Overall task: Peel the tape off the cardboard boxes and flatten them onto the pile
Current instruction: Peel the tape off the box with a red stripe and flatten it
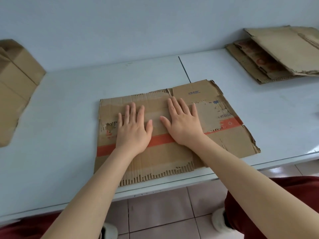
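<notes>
I see left hand (133,130), right hand (183,123) bare, forearms (241,171) bare; dark red trousers (286,195); white shoes (218,222), dark at ankle.

2 flat hands: left hand (133,131), right hand (183,124)

pale blue table (69,104) fills centre | pale wall (120,23) at 12 o'clock | pinkish tiled floor (155,213) at 6 o'clock | red trousers (284,195) and white shoe (219,221) at 5 o'clock

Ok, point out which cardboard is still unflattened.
The box at far left: it stands upright, sides showing. The sheet under the left hand and right hand, and the pile at far right, lie flat.
</notes>
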